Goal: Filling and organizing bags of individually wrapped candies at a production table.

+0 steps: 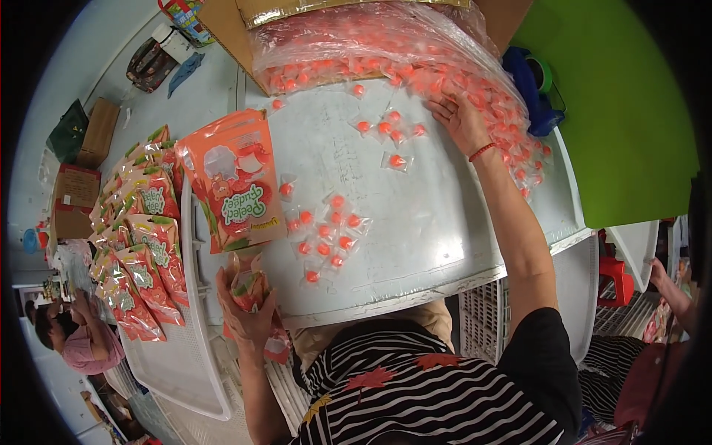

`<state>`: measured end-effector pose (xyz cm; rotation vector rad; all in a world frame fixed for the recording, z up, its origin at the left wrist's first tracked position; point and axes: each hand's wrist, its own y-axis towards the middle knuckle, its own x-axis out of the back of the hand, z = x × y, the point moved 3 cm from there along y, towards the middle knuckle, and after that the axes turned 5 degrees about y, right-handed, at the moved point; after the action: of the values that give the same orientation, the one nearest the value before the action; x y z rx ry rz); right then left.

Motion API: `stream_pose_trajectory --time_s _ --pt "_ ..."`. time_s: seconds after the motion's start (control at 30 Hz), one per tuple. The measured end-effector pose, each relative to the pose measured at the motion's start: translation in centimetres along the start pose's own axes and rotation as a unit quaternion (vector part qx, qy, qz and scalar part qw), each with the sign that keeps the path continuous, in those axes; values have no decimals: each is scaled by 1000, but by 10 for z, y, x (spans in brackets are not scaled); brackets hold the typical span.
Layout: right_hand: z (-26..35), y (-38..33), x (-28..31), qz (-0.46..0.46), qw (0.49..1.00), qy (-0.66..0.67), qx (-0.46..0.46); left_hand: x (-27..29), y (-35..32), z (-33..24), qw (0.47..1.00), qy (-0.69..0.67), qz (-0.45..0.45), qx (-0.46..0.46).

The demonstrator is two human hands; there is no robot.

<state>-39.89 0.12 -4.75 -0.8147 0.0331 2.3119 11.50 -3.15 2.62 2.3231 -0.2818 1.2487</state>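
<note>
My left hand (247,317) is closed round a small red printed pouch (251,288) at the table's near edge, its top end facing up. My right hand (461,124), with a red bead bracelet on the wrist, reaches to the edge of a heap of clear-wrapped red candies (512,126). Its fingers are stretched out and a little apart at the candies; I see nothing gripped in them. A loose group of the same candies (324,231) lies in mid-table, and a smaller group (385,128) sits left of my right hand. A stack of flat red pouches (231,178) lies beyond my left hand.
A cardboard box (222,33) lined with clear plastic spills candies at the back. At the left, a white tray (211,374) bears several filled pouches (152,245). A blue tape dispenser (535,93) stands by a green surface (623,111). Other people are at both sides.
</note>
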Motion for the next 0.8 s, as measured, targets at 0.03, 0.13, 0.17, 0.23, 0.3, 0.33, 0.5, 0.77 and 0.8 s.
stream_pose_trajectory --time_s 0.03,0.13,0.17,0.23,0.3,0.33,0.5,0.77,0.8 --pt "0 -1 1 -1 1000 -1 0 -1 0 1 1000 -4 5 6" --pt "-2 -9 -3 -18 999 -29 2 2 -1 -3 1000 6 3 2" --pt "-5 -11 -3 -24 998 -50 20 2 0 -3 1000 6 3 2" --pt "-12 -15 -4 -30 996 -71 38 1 3 -4 1000 10 -1 -2" --pt "-18 -20 -8 -8 972 -215 97 1 4 -4 1000 14 0 -6" --pt "-22 -22 -11 6 960 -255 112 0 4 -3 1000 16 -1 -10" --pt "-26 -26 -30 28 925 -357 132 -1 1 -2 1000 10 2 -9" --pt "-64 -27 -86 217 632 -653 356 1 4 -4 999 31 -11 -17" --pt "-75 -34 -93 230 627 -657 350 2 3 -4 1000 19 0 5"
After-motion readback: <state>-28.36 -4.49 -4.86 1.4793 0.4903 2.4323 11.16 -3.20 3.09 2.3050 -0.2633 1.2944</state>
